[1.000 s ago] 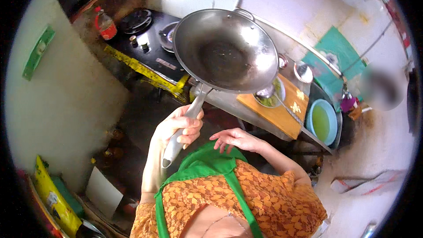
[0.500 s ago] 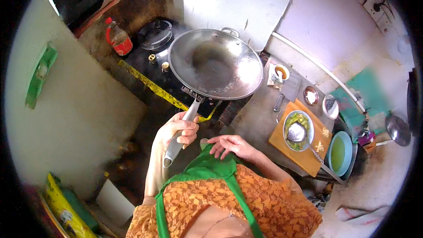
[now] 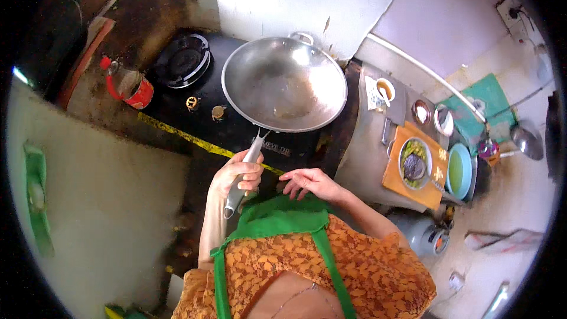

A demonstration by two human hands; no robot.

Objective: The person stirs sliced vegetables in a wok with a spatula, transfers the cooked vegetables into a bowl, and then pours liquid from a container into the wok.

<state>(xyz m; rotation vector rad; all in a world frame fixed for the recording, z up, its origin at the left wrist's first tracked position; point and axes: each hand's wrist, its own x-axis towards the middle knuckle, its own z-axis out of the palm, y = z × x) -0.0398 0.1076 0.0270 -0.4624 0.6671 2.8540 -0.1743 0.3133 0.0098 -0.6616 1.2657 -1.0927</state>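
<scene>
My left hand (image 3: 237,177) is wrapped round the grey handle (image 3: 254,150) of a large steel wok (image 3: 269,80). The wok is over the right part of the black gas stove (image 3: 171,101), and whether it rests on a burner is hidden beneath it. Inside, a small pool of liquid (image 3: 289,109) shows low on the near side. To the right of the handle, my right hand (image 3: 313,184) hovers in front of my green apron (image 3: 283,220), holding nothing, its fingers loosely apart.
Left on the stove are a bare burner (image 3: 184,62) and a red-capped bottle (image 3: 131,88). On the right counter, a cutting board (image 3: 394,176) bears a bowl of green vegetables (image 3: 413,149) with a ladle in it. A cleaver (image 3: 387,131), small bowls and a blue basin (image 3: 468,168) stand nearby.
My view has shifted, so the stove and counter sit differently in it. The wok's inside looks brighter, and its liquid appears nearer the handle side. Both hands keep their poses.
</scene>
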